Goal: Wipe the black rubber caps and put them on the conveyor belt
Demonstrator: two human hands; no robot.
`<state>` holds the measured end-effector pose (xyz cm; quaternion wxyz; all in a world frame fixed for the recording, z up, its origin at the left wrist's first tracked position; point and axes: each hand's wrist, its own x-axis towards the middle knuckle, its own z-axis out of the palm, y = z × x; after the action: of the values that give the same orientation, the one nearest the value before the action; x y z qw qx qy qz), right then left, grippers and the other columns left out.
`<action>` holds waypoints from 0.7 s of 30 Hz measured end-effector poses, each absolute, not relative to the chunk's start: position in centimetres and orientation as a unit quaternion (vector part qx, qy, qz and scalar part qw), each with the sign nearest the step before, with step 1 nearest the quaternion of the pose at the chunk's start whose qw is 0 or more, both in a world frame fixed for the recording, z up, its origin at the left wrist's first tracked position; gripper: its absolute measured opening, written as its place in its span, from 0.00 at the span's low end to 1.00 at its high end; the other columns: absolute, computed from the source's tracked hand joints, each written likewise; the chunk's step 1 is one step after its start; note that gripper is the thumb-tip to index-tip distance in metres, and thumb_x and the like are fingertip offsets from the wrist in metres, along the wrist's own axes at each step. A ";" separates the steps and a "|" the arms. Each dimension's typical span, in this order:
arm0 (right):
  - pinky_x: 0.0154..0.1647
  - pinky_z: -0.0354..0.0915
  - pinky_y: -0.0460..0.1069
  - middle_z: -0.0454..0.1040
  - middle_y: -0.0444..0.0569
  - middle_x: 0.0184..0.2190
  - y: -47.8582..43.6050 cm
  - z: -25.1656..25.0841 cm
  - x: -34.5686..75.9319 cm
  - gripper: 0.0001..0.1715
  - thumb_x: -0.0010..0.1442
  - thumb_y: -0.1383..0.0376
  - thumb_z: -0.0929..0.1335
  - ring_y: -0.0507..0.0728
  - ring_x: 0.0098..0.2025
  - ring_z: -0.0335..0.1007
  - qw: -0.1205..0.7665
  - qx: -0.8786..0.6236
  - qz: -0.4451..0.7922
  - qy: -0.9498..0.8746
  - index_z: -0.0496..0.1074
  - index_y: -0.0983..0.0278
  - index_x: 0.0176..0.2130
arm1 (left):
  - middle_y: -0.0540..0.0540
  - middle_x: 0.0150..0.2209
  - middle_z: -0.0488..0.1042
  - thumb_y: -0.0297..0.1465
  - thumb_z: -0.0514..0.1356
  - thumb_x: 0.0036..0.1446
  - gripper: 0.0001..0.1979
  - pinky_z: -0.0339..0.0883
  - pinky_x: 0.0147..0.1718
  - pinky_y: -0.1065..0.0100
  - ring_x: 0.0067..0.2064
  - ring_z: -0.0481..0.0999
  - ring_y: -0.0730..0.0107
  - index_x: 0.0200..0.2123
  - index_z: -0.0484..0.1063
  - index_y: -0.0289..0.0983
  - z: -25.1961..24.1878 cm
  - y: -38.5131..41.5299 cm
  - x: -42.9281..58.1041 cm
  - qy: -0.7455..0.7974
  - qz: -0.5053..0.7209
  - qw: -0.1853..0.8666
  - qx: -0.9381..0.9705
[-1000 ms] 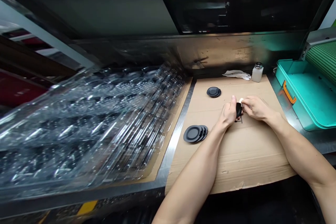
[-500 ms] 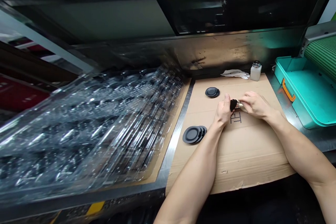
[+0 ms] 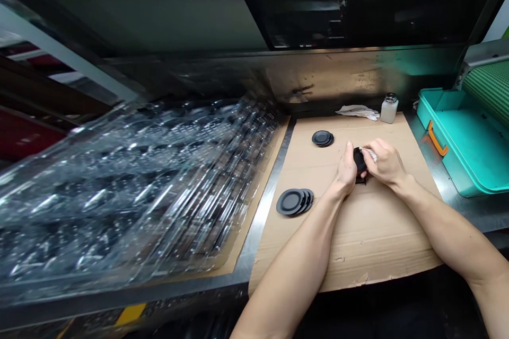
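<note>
My left hand [image 3: 347, 169] is closed around the edge of a black disc [image 3: 359, 160], with its thumb up along the near side. Pinched in my right hand [image 3: 386, 163] is a small piece of white cloth [image 3: 371, 153], pressed against the disc's face. Part of the disc is covered by my fingers. Behind my left hand lies a small stack of black discs [image 3: 322, 138]. Nearer to me, on the left, another fanned stack of black discs [image 3: 292, 202] rests on the cardboard sheet [image 3: 382, 238].
Clear plastic trays [image 3: 151, 185] in a pile fill the left side. At the back stand a bottle with a metal cap [image 3: 388, 108] and a crumpled white cloth [image 3: 358, 112]. A teal bin [image 3: 473, 143] with an orange handle sits right, beside a green belt [image 3: 489, 85].
The black disc has turned so that more of its face shows. My right hand has brought the white cloth over onto it, and my left hand has shifted slightly right.
</note>
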<state>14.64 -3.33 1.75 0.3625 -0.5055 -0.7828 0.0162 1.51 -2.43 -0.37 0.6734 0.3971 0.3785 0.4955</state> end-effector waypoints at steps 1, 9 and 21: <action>0.47 0.67 0.52 0.79 0.54 0.42 -3.1 1.7 14.9 0.13 0.71 0.62 0.63 0.61 0.45 0.75 0.359 -0.521 0.019 -0.774 0.76 0.61 0.43 | 0.48 0.16 0.67 0.58 0.47 0.70 0.35 0.54 0.15 0.71 0.14 0.62 0.75 0.24 0.69 0.37 -0.3 -2.4 1.5 0.381 0.494 0.671 0.400; 0.49 0.65 0.53 0.81 0.55 0.47 -1.1 2.1 18.2 0.16 0.69 0.61 0.63 0.63 0.49 0.75 0.323 -0.633 0.022 -0.704 0.78 0.62 0.46 | 0.39 0.29 0.74 0.47 0.37 0.75 0.34 0.60 0.17 0.74 0.24 0.70 0.70 0.44 0.75 0.28 2.8 -1.6 -0.7 0.307 0.491 0.804 0.139; 0.54 0.62 0.62 0.79 0.60 0.49 -2.6 2.5 17.3 0.23 0.70 0.49 0.66 0.70 0.52 0.70 0.135 -0.594 -0.037 -0.792 0.78 0.61 0.53 | 0.38 0.32 0.75 0.51 0.38 0.73 0.36 0.59 0.20 0.70 0.27 0.70 0.68 0.44 0.77 0.31 2.1 -0.8 -1.3 0.286 0.516 0.799 0.113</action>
<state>17.33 -2.58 2.54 0.1352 -0.5941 -0.7921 -0.0371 -1.31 -0.84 2.07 0.7992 0.1127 0.2862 0.5163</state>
